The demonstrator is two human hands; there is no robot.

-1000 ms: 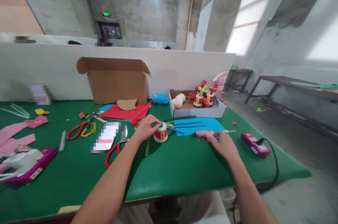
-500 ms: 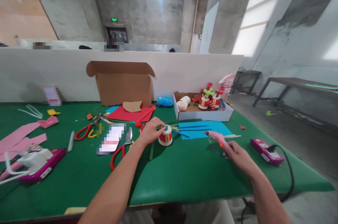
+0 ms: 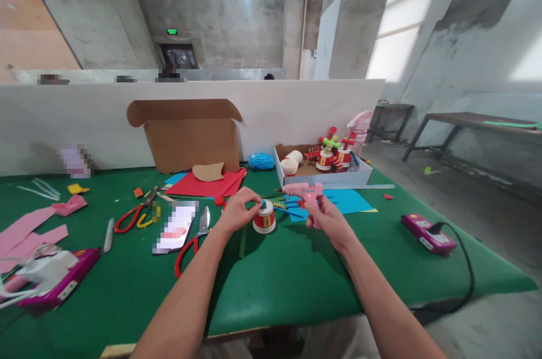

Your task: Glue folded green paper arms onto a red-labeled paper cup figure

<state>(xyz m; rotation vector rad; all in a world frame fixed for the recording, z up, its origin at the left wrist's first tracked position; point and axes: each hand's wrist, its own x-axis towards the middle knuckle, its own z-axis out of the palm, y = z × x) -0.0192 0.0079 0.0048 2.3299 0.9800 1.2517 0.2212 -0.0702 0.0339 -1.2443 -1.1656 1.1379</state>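
My left hand [image 3: 237, 210] pinches the top of a small white paper cup with a red band [image 3: 264, 219] that stands upside down on the green table [image 3: 296, 274]. My right hand [image 3: 326, 217] is wrapped round the grip of a pink glue gun [image 3: 304, 192], held above the table with its nozzle pointing left toward the cup. A red light glows on the gun. A folded paper spring [image 3: 277, 204] lies just behind the cup on blue paper [image 3: 345, 201].
A white box [image 3: 322, 178] at the back right holds finished cup figures. Red-handled scissors [image 3: 192, 237] lie left of the cup, other scissors [image 3: 131, 215] further left. Red paper [image 3: 207, 183] and an open cardboard box [image 3: 190, 133] stand behind. A magenta power strip [image 3: 428, 232] lies right.
My right hand picked the glue gun up off the table and carried it left and up toward the cup. My left hand stayed on the cup.
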